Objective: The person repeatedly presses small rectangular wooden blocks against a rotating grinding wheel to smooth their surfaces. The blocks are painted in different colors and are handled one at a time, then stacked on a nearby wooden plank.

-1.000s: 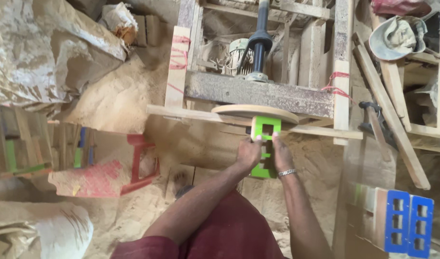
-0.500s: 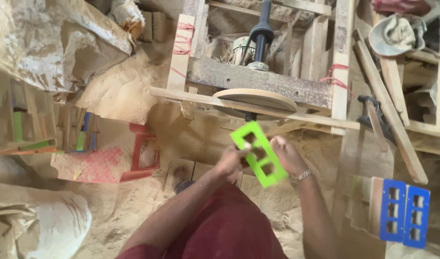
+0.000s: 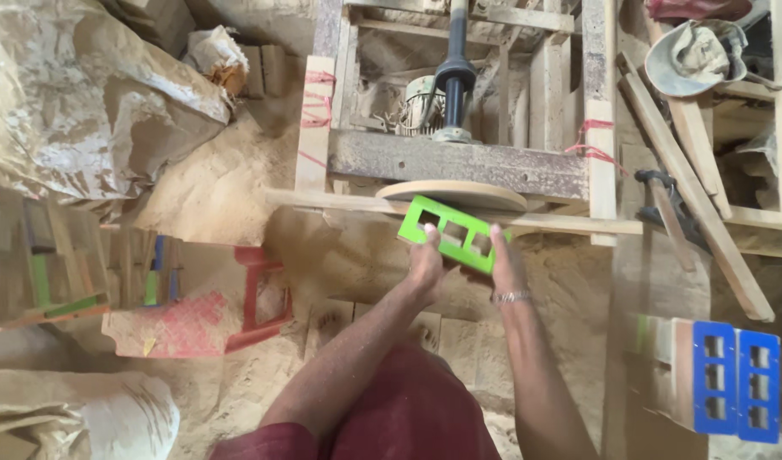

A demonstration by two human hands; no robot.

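A: Item one, the grip?

B: Left hand (image 3: pixel 427 266) fingers curled, pinching the near-left end of the green three-window frame (image 3: pixel 449 232); right hand (image 3: pixel 503 260) fingers closed along its right end. Frame tilted, held just near of the tan sanding disc (image 3: pixel 453 194).

A: Surroundings?

B: Wooden machine frame (image 3: pixel 459 162) far; blue frames (image 3: pixel 736 379) near right; red stool (image 3: pixel 255 298) left; sawdust all round.

A: Handling advice?

B: Likely best: firm two-end hold, edge square to the disc, fingertips clear.

Sawdust-covered floor (image 3: pixel 238 187) | red stool frame (image 3: pixel 259 298) lying on it | pale sacks (image 3: pixel 84 111) heaped at left | white sack (image 3: pixel 110 417) at lower left | blue window-cut frames (image 3: pixel 736 379) at right
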